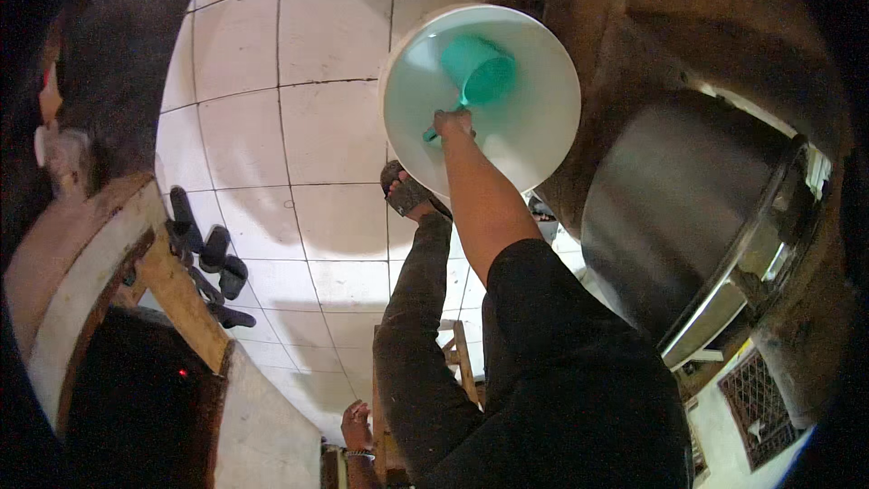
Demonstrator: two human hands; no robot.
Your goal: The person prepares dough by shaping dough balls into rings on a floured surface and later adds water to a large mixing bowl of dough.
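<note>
My right hand point(452, 121) is stretched forward and shut on the handle of a teal plastic dipper point(480, 72). The dipper's cup lies inside a big round white bucket point(543, 140) that stands on the tiled floor. My foot in a dark sandal point(405, 192) rests against the bucket's near rim, with my dark trouser leg running back toward me. My left hand point(356, 418), with a band on the wrist, is low at the bottom of the view beside my leg, near a wooden stool point(455, 353); its fingers look curled and too small to read.
A large shiny metal vessel point(688, 208) sits on the right, set in a rough dark surround. Several dark sandals point(210, 258) lie on the white floor tiles point(299, 118) at left, beside a wooden door frame point(181, 299). A metal grate point(756, 407) is at lower right.
</note>
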